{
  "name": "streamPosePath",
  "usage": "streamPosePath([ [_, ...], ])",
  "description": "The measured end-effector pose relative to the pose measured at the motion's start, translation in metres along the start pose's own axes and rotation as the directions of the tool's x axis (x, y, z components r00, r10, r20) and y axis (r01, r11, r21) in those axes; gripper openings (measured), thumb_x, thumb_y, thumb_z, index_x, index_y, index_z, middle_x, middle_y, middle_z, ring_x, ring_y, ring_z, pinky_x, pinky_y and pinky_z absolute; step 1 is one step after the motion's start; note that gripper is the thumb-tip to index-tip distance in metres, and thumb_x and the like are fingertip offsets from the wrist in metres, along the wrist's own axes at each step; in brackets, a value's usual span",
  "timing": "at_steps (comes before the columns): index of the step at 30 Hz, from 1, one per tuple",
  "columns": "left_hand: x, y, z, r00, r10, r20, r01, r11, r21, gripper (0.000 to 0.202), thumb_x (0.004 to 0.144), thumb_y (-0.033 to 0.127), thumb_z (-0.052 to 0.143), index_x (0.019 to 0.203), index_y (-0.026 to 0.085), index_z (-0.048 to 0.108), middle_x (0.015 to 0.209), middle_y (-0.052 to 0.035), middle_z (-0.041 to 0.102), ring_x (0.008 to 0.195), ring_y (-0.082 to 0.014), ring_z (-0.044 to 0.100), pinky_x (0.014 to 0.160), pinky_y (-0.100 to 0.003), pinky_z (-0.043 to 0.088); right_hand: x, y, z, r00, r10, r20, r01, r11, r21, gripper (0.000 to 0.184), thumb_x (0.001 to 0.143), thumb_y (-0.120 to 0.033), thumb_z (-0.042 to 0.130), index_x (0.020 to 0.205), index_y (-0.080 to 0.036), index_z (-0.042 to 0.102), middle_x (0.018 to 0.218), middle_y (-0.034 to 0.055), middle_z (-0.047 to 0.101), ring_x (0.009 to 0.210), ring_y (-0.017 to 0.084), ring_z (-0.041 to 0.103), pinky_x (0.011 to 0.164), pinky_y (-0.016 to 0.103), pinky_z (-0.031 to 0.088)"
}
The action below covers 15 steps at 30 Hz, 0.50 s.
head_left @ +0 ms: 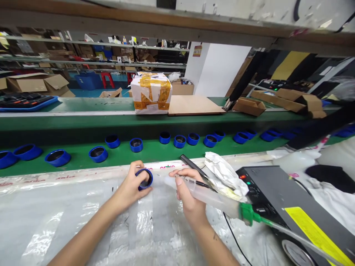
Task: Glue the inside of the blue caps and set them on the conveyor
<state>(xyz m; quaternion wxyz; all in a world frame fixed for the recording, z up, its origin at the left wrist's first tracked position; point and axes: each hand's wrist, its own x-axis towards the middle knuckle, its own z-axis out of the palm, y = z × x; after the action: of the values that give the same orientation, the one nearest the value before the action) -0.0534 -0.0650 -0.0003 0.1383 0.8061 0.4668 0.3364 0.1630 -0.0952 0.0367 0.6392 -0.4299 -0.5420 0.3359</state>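
My left hand (132, 186) is closed around a small blue round cap (144, 179), tilted so its dark inside faces my right hand. My right hand (186, 192) grips a clear plastic syringe dispenser (210, 196) with a green end fitting (246, 214); its tip points left toward the cap, a short way from it. Both hands hover over a bench covered in crinkled clear plastic sheet (83, 214).
Several more blue caps (98, 154) ride on the green conveyor belt (155, 149) just beyond the bench. A black controller box (280, 195) with a yellow label sits at right, crumpled white cloth (224, 173) beside it. A taped white box (151, 92) stands on the far shelf.
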Motion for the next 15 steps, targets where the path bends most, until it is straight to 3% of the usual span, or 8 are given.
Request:
streamPosePath([
  [3, -0.0023, 0.0026, 0.0049, 0.994, -0.102, 0.031, 0.104, 0.990, -0.092, 0.068, 0.076, 0.016, 0.080, 0.134, 0.025, 0.048, 0.138, -0.0122, 0.052, 0.124, -0.0281, 0.061, 0.104, -0.043, 0.052, -0.0011, 0.0035, 0.0041, 0.998, -0.020, 0.064, 0.020, 1.000, 0.003, 0.005, 0.092, -0.026, 0.065, 0.097, -0.024, 0.066, 0.093, 0.0050, 0.077, 0.081, 0.021, 0.073, 0.072, 0.033, 0.058],
  [5, -0.0016, 0.0032, 0.0056, 0.988, -0.124, 0.093, 0.136, 0.980, -0.142, 0.084, 0.075, 0.016, 0.081, 0.145, 0.028, 0.037, 0.135, -0.0099, 0.060, 0.125, -0.0287, 0.063, 0.107, -0.045, 0.051, -0.0021, 0.0057, 0.0066, 0.994, -0.039, 0.100, 0.040, 0.999, -0.011, 0.006, 0.090, -0.023, 0.066, 0.096, -0.024, 0.066, 0.091, 0.0043, 0.078, 0.083, 0.021, 0.075, 0.075, 0.033, 0.059],
  [8, -0.0003, 0.0053, 0.0068, 0.984, -0.123, 0.132, 0.144, 0.976, -0.164, 0.079, 0.075, 0.014, 0.080, 0.142, 0.026, 0.039, 0.129, -0.0075, 0.067, 0.122, -0.0278, 0.066, 0.105, -0.043, 0.053, -0.0038, 0.0079, 0.0080, 0.989, -0.049, 0.137, 0.058, 0.996, -0.062, 0.007, 0.089, -0.020, 0.068, 0.094, -0.025, 0.065, 0.091, 0.0036, 0.079, 0.082, 0.020, 0.076, 0.075, 0.031, 0.058],
  [15, -0.0046, 0.0084, 0.0056, 0.991, -0.056, 0.123, 0.068, 0.993, -0.094, 0.056, 0.079, 0.016, 0.078, 0.127, 0.025, 0.051, 0.124, -0.0078, 0.066, 0.120, -0.0297, 0.064, 0.103, -0.045, 0.053, -0.0039, 0.0068, 0.0052, 0.982, -0.084, 0.170, 0.100, 0.991, -0.092, 0.009, 0.089, -0.017, 0.068, 0.094, -0.025, 0.065, 0.091, 0.0022, 0.079, 0.084, 0.018, 0.077, 0.078, 0.029, 0.059],
])
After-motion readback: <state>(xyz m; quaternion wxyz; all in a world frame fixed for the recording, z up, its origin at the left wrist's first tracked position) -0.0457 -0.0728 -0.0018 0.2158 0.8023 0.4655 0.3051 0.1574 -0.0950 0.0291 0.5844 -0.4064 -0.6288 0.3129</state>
